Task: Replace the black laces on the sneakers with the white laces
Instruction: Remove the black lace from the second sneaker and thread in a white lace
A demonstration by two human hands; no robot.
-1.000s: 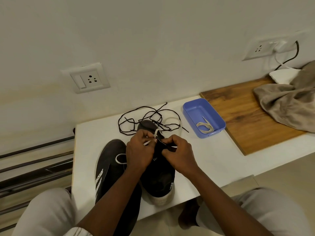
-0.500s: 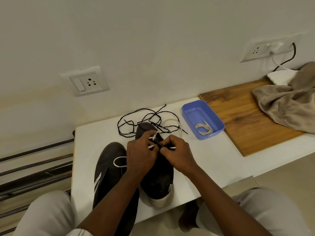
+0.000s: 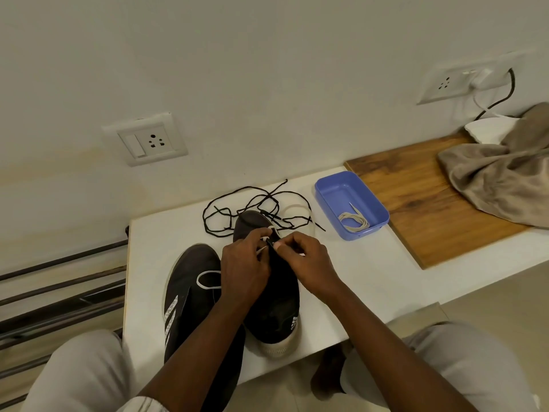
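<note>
Head view: the blue tray (image 3: 322,200) holds a coiled spare lace (image 3: 355,223). On the white table (image 3: 356,278), left to right, one sneaker (image 3: 190,295) lies against a second sneaker (image 3: 276,304), over which the left hand (image 3: 243,263) and right hand (image 3: 309,263) both pinch the white lace (image 3: 262,250). Black laces (image 3: 225,211) sprawl behind its toe. Bare tabletop separates the sneakers from a wooden board (image 3: 416,203) with a cloth (image 3: 499,179) on it.

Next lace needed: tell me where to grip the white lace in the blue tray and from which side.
Pinch the white lace at its bunched loops, coming straight down from above: it lies flat in the near corner of the blue tray, whose walls block a sideways approach.
</note>
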